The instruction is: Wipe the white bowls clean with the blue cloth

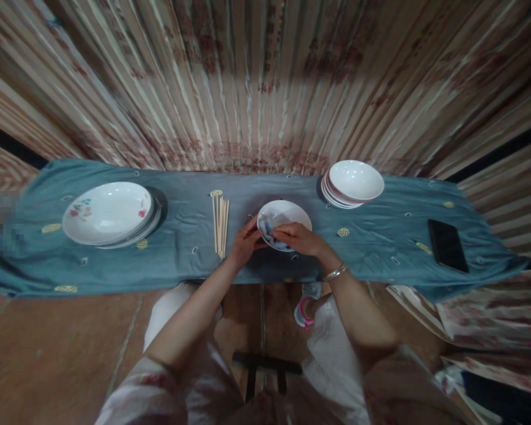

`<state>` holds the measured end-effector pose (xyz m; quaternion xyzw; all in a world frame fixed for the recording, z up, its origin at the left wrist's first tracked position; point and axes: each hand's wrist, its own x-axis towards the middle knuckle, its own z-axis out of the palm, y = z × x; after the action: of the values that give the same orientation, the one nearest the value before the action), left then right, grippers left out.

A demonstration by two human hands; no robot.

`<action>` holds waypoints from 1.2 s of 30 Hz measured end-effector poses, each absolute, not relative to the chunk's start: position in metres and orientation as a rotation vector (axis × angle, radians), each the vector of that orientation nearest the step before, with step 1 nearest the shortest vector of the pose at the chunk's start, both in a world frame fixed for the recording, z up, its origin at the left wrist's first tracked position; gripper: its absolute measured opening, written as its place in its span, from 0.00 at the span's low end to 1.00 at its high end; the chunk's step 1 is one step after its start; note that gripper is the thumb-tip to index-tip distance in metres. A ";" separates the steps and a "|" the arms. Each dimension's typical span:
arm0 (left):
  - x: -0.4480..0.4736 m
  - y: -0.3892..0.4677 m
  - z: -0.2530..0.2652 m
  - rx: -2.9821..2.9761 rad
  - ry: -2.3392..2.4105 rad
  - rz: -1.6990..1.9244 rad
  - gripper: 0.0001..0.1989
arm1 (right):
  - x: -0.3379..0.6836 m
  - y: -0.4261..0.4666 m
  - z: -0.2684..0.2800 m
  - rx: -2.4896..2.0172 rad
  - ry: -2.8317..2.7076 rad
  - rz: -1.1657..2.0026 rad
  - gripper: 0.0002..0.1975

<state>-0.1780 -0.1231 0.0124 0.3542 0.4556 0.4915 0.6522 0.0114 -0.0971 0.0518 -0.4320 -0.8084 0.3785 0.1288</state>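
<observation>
A white bowl [297, 213] is at the middle of the table, tilted towards me. My left hand [245, 239] grips its left rim, with the fingers partly hidden under and behind the bowl. Inside the bowl, my right hand [297, 237] has its fingers closed on a bluish-white cloth [268, 226], pressed against the inner surface. Part of the cloth is hidden beneath these fingers. Several wooden chopsticks [222, 224] lie side by side just left of my left hand. To the right and farther back stands a stack of white bowls [356, 180].
A stack of white plates [108, 212], the top one flower-patterned, sits on the left of the table. A black phone [448, 245] lies at the right end. The teal tablecloth [393, 236] hangs over the front edge. Pleated curtains [256, 88] rise directly behind the table.
</observation>
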 end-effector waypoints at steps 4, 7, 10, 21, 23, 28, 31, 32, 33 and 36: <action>-0.178 -0.123 0.012 0.803 1.021 1.113 0.29 | 0.004 -0.096 0.044 -1.161 -2.244 1.121 0.17; -0.177 -0.123 0.009 0.797 1.023 1.121 0.30 | -0.003 -0.095 0.039 -1.167 -2.218 1.018 0.18; -0.177 -0.122 0.005 0.795 1.025 1.133 0.29 | -0.010 -0.093 0.034 -1.162 -2.240 0.868 0.20; -0.177 -0.126 0.013 0.832 1.020 1.102 0.28 | -0.020 -0.092 0.036 -1.510 -2.376 0.212 0.27; -0.177 -0.126 0.014 0.838 1.021 1.095 0.29 | -0.017 -0.092 0.039 -1.599 -2.405 0.111 0.26; -0.178 -0.125 0.011 0.843 1.002 1.103 0.30 | -0.004 -0.094 0.047 -1.720 -2.409 -0.022 0.23; -0.178 -0.125 0.011 0.836 1.010 1.100 0.31 | 0.006 -0.097 0.052 -1.772 -2.413 -0.048 0.21; -0.178 -0.126 0.011 0.834 1.010 1.101 0.31 | 0.010 -0.098 0.054 -1.785 -2.419 -0.053 0.20; -0.178 -0.126 0.011 0.832 1.010 1.104 0.31 | 0.014 -0.100 0.055 -1.796 -2.426 -0.058 0.18; -0.178 -0.126 0.012 0.836 1.003 1.113 0.31 | 0.024 -0.107 0.059 -1.824 -2.460 -0.072 0.16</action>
<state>-0.1778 -0.1265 0.0120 0.3687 0.4422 0.4907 0.6540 0.0238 -0.1069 0.0591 -0.5951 -0.8024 -0.0235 0.0392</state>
